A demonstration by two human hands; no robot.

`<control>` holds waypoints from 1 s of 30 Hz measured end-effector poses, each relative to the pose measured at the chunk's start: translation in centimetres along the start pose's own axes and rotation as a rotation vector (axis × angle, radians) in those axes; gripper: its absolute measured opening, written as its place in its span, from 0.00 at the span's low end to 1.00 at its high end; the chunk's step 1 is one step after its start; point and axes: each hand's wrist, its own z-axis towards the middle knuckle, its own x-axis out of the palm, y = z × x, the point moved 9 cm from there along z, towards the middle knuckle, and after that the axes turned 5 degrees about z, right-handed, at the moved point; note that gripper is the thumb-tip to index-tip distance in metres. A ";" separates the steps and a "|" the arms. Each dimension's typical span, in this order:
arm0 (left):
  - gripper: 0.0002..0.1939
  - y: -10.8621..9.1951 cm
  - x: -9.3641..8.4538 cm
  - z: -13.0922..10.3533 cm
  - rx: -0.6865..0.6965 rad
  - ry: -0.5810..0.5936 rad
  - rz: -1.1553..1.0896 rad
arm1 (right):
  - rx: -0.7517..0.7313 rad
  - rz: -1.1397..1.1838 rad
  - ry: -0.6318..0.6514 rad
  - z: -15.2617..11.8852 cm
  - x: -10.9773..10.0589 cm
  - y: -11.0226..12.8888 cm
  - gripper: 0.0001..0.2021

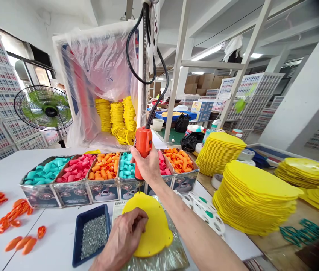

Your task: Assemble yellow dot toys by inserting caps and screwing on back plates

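My right hand (pixel 149 163) is wrapped round an orange electric screwdriver (pixel 143 141) that hangs from a black cable. Its bit points down at the top edge of a yellow plastic plate (pixel 155 226); whether it touches a screw there is too small to tell. Resting on the left part of that plate is my left hand (pixel 129 229), its fingers curled and pinched together; anything between the fingertips is hidden. Under the plate lies a plastic-covered board (pixel 170 259). A dark blue tray (pixel 77 233) of small metal screws (pixel 94 235) stands left of my left hand.
Boxes (pixel 103 191) of teal, pink and orange parts stand in a row behind the plate. Tall stacks of yellow plates (pixel 254 195) rise at the right, beside white pieces with round holes (pixel 204 210). Loose orange parts (pixel 29 245) lie at the left. A fan (pixel 49 111) stands behind.
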 end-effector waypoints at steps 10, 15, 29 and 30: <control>0.10 0.3 0.3 0.1 0.008 -0.006 0.003 | -0.030 -0.033 -0.018 0.0 -0.1 -0.4 0.13; 0.10 0.4 0.3 0.2 0.010 -0.009 0.006 | -0.020 -0.036 -0.005 -0.1 0.0 -0.2 0.11; 0.10 0.2 0.1 0.0 0.021 -0.020 0.007 | -0.001 0.011 0.039 0.0 0.3 -0.5 0.12; 0.09 0.2 0.1 0.0 0.019 -0.021 0.006 | 0.002 0.013 0.040 0.1 0.4 -0.4 0.12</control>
